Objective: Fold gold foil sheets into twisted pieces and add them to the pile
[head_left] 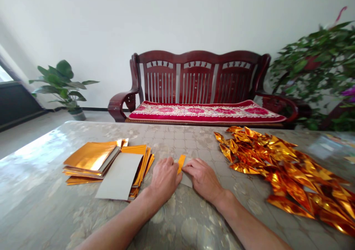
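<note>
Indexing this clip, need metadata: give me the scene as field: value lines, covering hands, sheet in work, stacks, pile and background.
left hand: at the left side of the sheet
right hand: fingertips at the sheet's right side
sheet: grey, gold strip showing, partly hidden by the hands
left of hands: two stacks of gold and grey sheets, left stack and right stack
right of hands: pile of folded gold pieces
surface: patterned table
background: wooden bench with red floral cover; potted plant at left
</note>
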A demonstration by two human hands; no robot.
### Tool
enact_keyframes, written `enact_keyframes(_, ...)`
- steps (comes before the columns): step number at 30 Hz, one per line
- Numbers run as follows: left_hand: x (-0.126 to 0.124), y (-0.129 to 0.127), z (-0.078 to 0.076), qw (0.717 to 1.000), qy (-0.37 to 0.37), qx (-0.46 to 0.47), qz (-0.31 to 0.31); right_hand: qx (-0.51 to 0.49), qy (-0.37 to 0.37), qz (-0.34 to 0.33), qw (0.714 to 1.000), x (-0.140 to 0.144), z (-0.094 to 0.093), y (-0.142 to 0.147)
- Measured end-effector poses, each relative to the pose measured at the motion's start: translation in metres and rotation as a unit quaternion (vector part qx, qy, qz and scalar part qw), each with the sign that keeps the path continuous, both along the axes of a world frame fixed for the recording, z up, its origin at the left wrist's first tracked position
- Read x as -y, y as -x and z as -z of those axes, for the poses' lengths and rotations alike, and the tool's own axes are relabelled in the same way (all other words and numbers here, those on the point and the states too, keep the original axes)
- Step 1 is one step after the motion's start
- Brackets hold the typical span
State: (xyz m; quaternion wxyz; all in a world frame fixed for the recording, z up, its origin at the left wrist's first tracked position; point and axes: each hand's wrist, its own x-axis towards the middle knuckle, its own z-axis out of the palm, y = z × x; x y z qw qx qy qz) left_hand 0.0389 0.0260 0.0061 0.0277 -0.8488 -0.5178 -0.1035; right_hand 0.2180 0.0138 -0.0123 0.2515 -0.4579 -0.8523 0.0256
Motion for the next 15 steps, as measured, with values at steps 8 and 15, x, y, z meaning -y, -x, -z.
enact_keyframes(8, 0.0007, -0.0014, -0.0031, 1.0, 0.021, 0.001, -0.004, -0.026, 0.003, 0.014, 1.0, -0.001, 0.0014, -0.0001)
enact_keyframes(15, 0.0004, -0.0013, -0.0033, 1.0, 0.026, 0.005, -0.012, -0.039, 0.018, 0.018, 0.999, -0.0015, 0.0011, 0.0008)
